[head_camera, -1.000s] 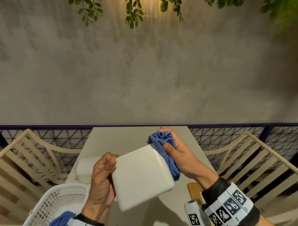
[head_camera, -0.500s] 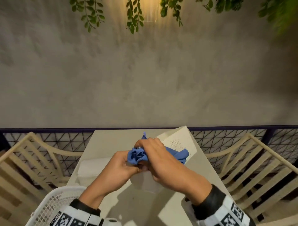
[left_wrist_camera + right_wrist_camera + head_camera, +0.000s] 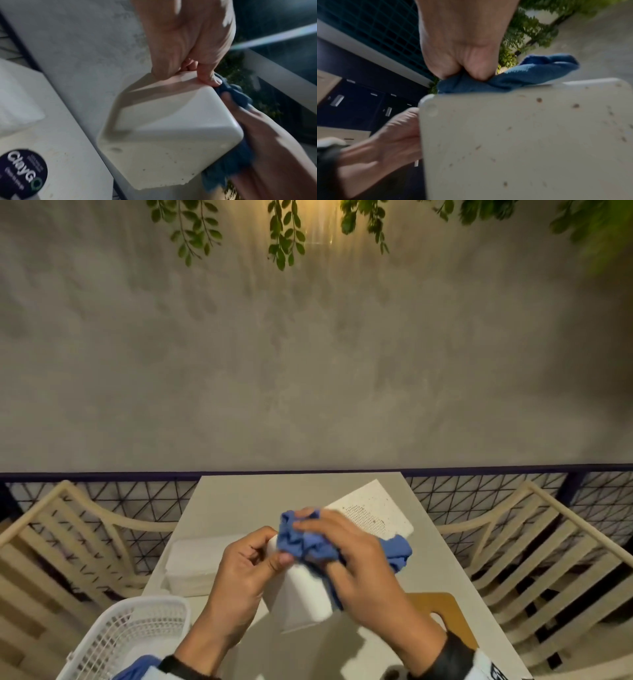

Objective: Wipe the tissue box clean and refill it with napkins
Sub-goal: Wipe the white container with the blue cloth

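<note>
The white tissue box (image 3: pixel 301 601) is held tilted above the table, its speckled, perforated face (image 3: pixel 373 515) turned away from me. My left hand (image 3: pixel 270 553) grips the box at its near left corner, thumb on top. With my right hand (image 3: pixel 329 535) I grip a bunched blue cloth (image 3: pixel 301 539) and press it on the box's upper edge. In the left wrist view my left fingers (image 3: pixel 209 79) pinch the box (image 3: pixel 163 128) beside the cloth (image 3: pixel 236 97). The right wrist view shows the right fingers (image 3: pixel 477 73) pinching the cloth (image 3: pixel 513 77) against the spotted box (image 3: pixel 522 135).
A stack of white napkins (image 3: pixel 191 566) lies on the table (image 3: pixel 246 494) at the left. A white plastic basket (image 3: pixel 137 635) stands at the near left corner, a wooden board (image 3: pixel 442 611) at the near right. Slatted chairs (image 3: pixel 534 542) flank the table.
The box has been turned from flat-face-up to tilted with its speckled face away. My right hand moved the cloth from the box's right edge to its top, close to my left hand.
</note>
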A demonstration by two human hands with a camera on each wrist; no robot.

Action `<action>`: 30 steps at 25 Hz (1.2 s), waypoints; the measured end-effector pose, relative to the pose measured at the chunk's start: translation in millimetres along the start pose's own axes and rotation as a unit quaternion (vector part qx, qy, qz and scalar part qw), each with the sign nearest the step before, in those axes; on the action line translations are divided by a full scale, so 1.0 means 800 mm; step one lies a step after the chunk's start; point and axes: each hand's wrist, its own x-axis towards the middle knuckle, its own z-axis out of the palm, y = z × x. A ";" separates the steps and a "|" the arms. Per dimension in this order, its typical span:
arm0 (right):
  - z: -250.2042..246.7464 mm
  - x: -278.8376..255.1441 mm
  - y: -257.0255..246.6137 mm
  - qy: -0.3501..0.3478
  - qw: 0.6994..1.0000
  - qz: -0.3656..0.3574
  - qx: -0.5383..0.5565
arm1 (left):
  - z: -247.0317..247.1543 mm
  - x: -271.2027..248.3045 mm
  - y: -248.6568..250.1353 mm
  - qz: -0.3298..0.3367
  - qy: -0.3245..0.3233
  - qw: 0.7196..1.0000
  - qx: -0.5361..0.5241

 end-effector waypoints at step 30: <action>0.009 0.023 0.002 0.017 1.000 -0.013 0.010 | -0.002 0.002 0.009 0.078 0.062 0.994 0.048</action>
